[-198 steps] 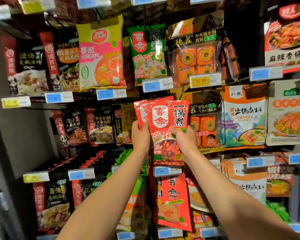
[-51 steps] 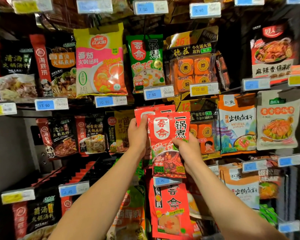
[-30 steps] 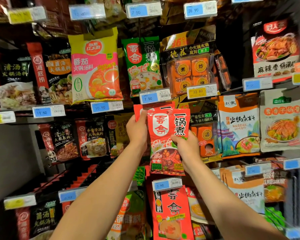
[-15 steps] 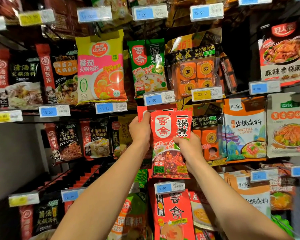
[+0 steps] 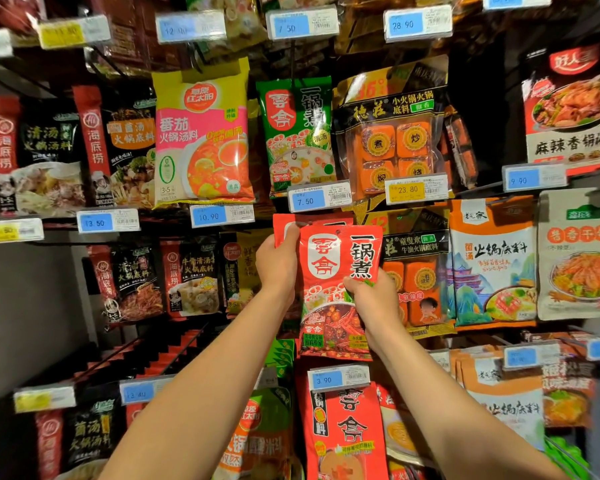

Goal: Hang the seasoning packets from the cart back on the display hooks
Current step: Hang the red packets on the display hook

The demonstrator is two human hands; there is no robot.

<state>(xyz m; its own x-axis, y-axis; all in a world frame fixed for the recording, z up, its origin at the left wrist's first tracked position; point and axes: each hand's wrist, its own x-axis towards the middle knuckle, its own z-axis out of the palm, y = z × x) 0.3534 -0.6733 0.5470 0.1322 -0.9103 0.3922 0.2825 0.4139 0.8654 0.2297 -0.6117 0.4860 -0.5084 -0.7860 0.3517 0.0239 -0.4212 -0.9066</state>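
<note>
Right hand [image 5: 374, 299] on glossy red packet [image 5: 336, 271]

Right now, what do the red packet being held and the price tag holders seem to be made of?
Red packet: apparently glossy printed plastic film; it shows light sheen, soft creases and a punched hang hole at the top. Right hand pinches it; left hand grips the packet behind. Price tag holders: probably clear rigid plastic, glare streaking over the paper labels inside.
</note>
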